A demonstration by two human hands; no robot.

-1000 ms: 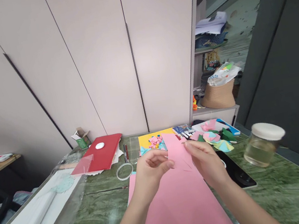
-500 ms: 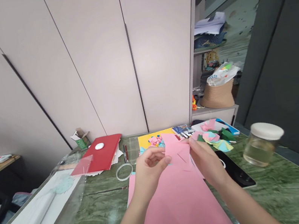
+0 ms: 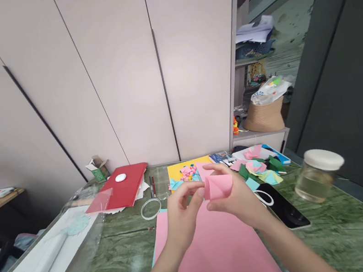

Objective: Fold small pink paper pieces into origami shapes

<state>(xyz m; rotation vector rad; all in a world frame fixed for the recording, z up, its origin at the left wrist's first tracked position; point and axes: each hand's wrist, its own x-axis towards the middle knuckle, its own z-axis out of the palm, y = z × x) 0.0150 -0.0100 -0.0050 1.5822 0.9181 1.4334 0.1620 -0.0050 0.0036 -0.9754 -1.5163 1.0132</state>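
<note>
Between my two hands is a piece of folded pink paper point(image 3: 220, 186), held up above the table and partly opened into a curved shape. My left hand point(image 3: 187, 207) pinches its left edge with thumb and fingers. On the other side my right hand point(image 3: 242, 197) wraps around it, thumb below and fingers behind. Below them lies a large pink sheet point(image 3: 218, 255) with blue-green paper showing at its edges. Behind the hands, small pink and blue paper pieces point(image 3: 189, 172) rest on a yellow sheet point(image 3: 174, 170).
A lidded glass jar point(image 3: 318, 175) and a black phone point(image 3: 289, 208) are at the right, with pink, green and yellow paper pieces point(image 3: 259, 167) behind. Left are a tape ring point(image 3: 151, 209), a red folder point(image 3: 126, 189), pens point(image 3: 153, 186) and a clear plastic sleeve point(image 3: 85, 249).
The pink paper was flatter and upright with crease lines showing; now it is turned and bulges open. My right hand has rotated, its thumb moving beneath the paper.
</note>
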